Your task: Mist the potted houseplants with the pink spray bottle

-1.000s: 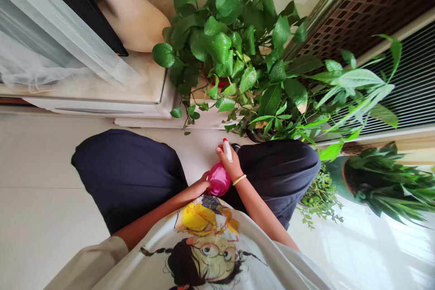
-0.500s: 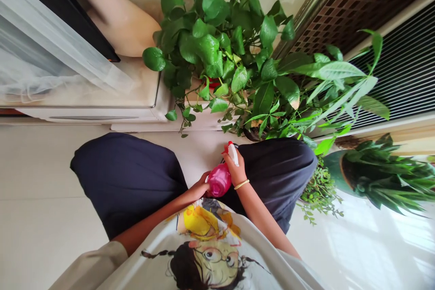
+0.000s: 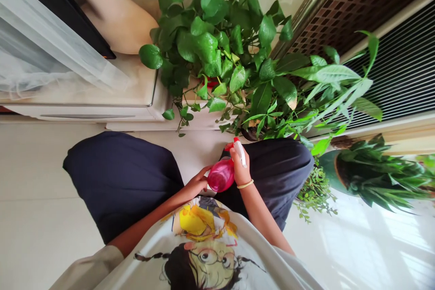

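Observation:
A pink see-through spray bottle (image 3: 221, 176) with a white and red trigger head lies tilted over my lap, its base towards me. My right hand (image 3: 242, 168) is closed around the neck, just below the head. At the other side, my left hand (image 3: 197, 183) has its fingers against the bottle near the base; part of those fingers is hidden. Beyond the bottle stands a leafy green potted plant (image 3: 212, 50), its leaves glossy and trailing stems hanging down. Neither hand touches the plant.
A white cabinet (image 3: 136, 112) with sheer cloth and a mannequin bust (image 3: 118, 22) stands at the left. Long-leaved plants (image 3: 336, 74) spread in front of a slatted panel (image 3: 401, 63). More pots (image 3: 331, 170) stand on the right. My bent knees flank the bottle.
The spray bottle and my right hand have shifted slightly up and to the right, and the bottle has turned a little. My left hand has moved slightly left relative to it.

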`<act>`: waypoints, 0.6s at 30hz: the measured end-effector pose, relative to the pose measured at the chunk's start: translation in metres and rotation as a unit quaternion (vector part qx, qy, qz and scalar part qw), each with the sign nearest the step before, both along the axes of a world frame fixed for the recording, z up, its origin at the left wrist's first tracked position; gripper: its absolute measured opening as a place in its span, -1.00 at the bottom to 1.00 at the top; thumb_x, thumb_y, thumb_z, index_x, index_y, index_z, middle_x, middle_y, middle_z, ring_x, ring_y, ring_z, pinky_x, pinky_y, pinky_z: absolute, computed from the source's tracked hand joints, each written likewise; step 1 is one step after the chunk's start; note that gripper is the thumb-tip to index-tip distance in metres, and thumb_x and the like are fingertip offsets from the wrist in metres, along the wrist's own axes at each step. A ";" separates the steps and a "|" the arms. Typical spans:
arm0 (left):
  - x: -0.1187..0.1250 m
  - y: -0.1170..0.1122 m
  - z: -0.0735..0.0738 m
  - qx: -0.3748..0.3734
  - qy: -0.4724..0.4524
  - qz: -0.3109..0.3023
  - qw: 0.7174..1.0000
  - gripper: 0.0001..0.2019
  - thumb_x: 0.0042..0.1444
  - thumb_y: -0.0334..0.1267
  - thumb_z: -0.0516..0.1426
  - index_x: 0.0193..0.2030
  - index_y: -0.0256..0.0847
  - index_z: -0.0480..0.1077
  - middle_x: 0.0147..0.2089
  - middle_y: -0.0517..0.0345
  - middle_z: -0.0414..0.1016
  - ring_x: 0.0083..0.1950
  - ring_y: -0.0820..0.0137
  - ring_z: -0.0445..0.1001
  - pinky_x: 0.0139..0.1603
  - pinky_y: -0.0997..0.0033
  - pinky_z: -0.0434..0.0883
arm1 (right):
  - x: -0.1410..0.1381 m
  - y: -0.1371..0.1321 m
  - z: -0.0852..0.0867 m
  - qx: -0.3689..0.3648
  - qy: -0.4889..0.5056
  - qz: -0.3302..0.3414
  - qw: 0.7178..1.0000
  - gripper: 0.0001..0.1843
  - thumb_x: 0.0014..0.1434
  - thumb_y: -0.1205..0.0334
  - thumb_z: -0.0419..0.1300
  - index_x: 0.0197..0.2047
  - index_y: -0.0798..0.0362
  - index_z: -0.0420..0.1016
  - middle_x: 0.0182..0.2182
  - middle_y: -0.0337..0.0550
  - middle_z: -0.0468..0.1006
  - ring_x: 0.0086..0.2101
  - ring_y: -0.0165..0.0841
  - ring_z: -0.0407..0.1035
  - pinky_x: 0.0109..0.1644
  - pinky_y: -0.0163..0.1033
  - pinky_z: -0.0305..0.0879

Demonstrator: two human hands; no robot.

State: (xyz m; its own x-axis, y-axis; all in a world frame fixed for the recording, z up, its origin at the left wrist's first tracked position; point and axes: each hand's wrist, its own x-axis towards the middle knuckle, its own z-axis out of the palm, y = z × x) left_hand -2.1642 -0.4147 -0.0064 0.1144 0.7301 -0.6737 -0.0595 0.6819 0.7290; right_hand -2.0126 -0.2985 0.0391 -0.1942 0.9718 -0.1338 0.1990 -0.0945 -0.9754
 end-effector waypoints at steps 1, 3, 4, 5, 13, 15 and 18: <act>-0.001 0.002 0.003 0.004 -0.004 0.000 1.000 -0.15 -0.14 -0.41 0.02 0.42 -0.25 0.21 -0.42 0.26 0.36 -0.39 0.42 0.31 -0.28 0.43 0.22 | 0.001 0.001 0.004 0.012 0.003 0.007 1.000 -0.62 0.25 -0.10 0.11 -0.18 0.05 0.51 -0.22 -0.09 0.58 -0.23 -0.29 0.44 -0.11 -0.18 0.39; -0.002 0.004 0.008 0.011 -0.014 0.005 1.000 -0.14 -0.16 -0.39 0.03 0.42 -0.24 0.22 -0.40 0.25 0.37 -0.36 0.41 0.31 -0.27 0.43 0.22 | 0.003 0.003 0.009 0.029 0.000 0.023 0.999 -0.60 0.26 -0.12 0.09 -0.16 0.04 0.53 -0.18 -0.07 0.60 -0.16 -0.25 0.46 -0.05 -0.15 0.40; -0.002 0.005 0.009 0.015 -0.017 0.010 1.000 -0.13 -0.17 -0.39 0.03 0.42 -0.24 0.23 -0.40 0.25 0.37 -0.35 0.41 0.31 -0.27 0.43 0.23 | 0.003 0.004 0.011 0.032 -0.004 0.027 0.999 -0.60 0.27 -0.12 0.08 -0.20 0.03 0.53 -0.20 -0.08 0.60 -0.18 -0.25 0.46 -0.06 -0.15 0.40; -0.002 0.005 0.010 0.017 -0.019 0.013 1.000 -0.13 -0.19 -0.38 0.03 0.42 -0.24 0.23 -0.40 0.25 0.36 -0.35 0.40 0.30 -0.27 0.43 0.23 | 0.004 0.004 0.011 0.030 -0.009 0.027 0.999 -0.60 0.27 -0.13 0.06 -0.24 0.02 0.51 -0.24 -0.10 0.60 -0.22 -0.27 0.46 -0.10 -0.16 0.40; -0.005 0.012 0.037 0.055 -0.033 0.052 0.997 -0.15 -0.17 -0.36 0.06 0.40 -0.21 0.29 -0.32 0.20 0.41 -0.30 0.40 0.25 -0.25 0.43 0.22 | 0.001 0.002 0.029 0.053 0.002 -0.012 0.999 -0.62 0.29 -0.11 0.06 -0.21 0.03 0.48 -0.26 -0.10 0.60 -0.27 -0.29 0.47 -0.18 -0.17 0.40; -0.007 0.017 0.048 0.068 -0.034 0.065 0.995 -0.16 -0.17 -0.39 0.06 0.39 -0.18 0.32 -0.16 0.12 0.51 -0.20 0.36 0.33 -0.23 0.44 0.24 | 0.001 0.009 0.042 0.075 0.007 -0.009 0.997 -0.61 0.31 -0.11 0.05 -0.14 0.03 0.51 -0.16 -0.06 0.63 -0.16 -0.24 0.50 -0.08 -0.13 0.41; -0.008 0.029 0.060 0.094 -0.040 0.085 0.991 -0.16 -0.21 -0.41 0.05 0.37 -0.19 0.35 0.10 0.03 0.53 0.00 0.25 0.39 -0.20 0.43 0.27 | 0.000 0.023 0.059 0.078 0.023 -0.064 0.995 -0.59 0.36 -0.10 -0.02 -0.22 0.01 0.47 -0.24 -0.07 0.61 -0.23 -0.26 0.50 -0.18 -0.14 0.39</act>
